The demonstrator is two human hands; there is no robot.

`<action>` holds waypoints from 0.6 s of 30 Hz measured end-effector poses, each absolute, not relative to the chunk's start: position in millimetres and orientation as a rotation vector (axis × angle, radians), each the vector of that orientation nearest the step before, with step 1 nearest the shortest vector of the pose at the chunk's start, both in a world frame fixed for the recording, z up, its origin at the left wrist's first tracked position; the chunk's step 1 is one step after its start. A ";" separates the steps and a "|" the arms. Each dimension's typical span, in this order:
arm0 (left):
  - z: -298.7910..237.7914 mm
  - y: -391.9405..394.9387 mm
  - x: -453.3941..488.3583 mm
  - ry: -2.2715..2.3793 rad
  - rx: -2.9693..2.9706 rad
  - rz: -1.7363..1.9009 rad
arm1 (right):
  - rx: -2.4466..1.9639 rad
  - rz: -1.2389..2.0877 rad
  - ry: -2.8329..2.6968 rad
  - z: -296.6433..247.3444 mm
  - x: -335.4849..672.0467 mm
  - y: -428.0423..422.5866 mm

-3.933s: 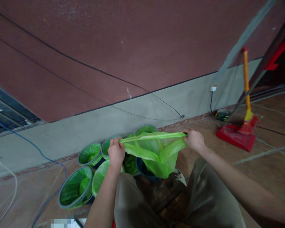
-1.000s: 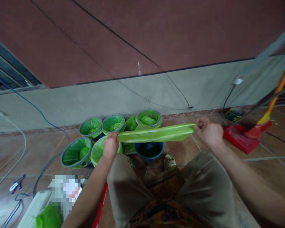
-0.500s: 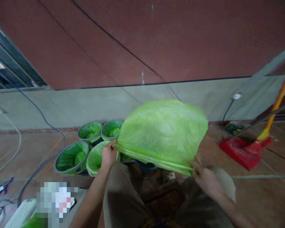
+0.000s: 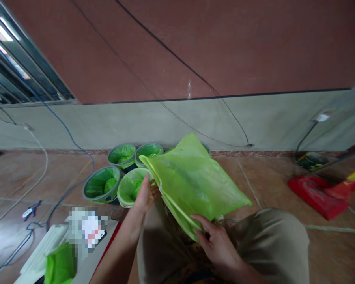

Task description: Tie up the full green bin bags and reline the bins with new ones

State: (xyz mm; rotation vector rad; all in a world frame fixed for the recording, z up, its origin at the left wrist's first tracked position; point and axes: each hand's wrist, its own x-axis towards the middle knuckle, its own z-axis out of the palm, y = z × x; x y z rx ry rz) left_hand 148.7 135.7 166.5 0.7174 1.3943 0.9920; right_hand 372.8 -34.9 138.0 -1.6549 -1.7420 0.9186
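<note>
A light-green plastic bag (image 4: 195,177) billows above my knees, its rim slanting down toward me on the left side. My right hand (image 4: 215,240) grips the lower end of that rim between thumb and fingers. At the rim's left side is my left hand (image 4: 144,195), thumb raised and fingers spread; whether it touches the plastic is hard to tell. Just beyond my left hand stands a bin with a pale-green liner (image 4: 130,189). Beside it is a grey-rimmed bin (image 4: 88,193), also lined in green. The bag partly hides other bins behind it.
More lined bins (image 4: 109,157) stand near the wall. A red dustpan (image 4: 316,197) lies at right. Blue cable (image 4: 91,169) and scissors (image 4: 32,211) are on the floor at left. A folded green bag (image 4: 59,262) and a blurred-out item rest on a surface at lower left.
The bag has turned from stretched wide between both hands to slanting, with its left end freed from my left hand's pinch. My right hand has moved left and down. The view has shifted.
</note>
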 end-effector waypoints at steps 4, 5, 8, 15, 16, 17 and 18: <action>165.6 102.0 167.4 1.218 0.689 0.850 | -1.519 1.016 -1.856 144.6 341.7 -30.6; 165.5 98.8 168.4 1.212 0.708 0.843 | -1.479 1.051 -1.910 146.8 333.9 -30.6; 163.0 94.8 164.2 1.212 0.777 0.838 | -1.371 1.145 -2.058 157.1 312.6 -31.8; 163.7 76.6 129.6 1.275 0.812 0.941 | -1.414 1.124 -1.771 162.6 349.8 0.5; 165.2 73.0 124.0 1.276 0.805 0.950 | -1.561 0.929 -1.648 153.9 368.1 12.5; 166.4 69.5 118.8 1.275 0.796 0.960 | -1.703 0.737 -1.572 142.6 387.4 25.2; 167.2 66.5 114.3 1.271 0.785 0.968 | -1.869 0.589 -1.481 129.5 406.3 37.6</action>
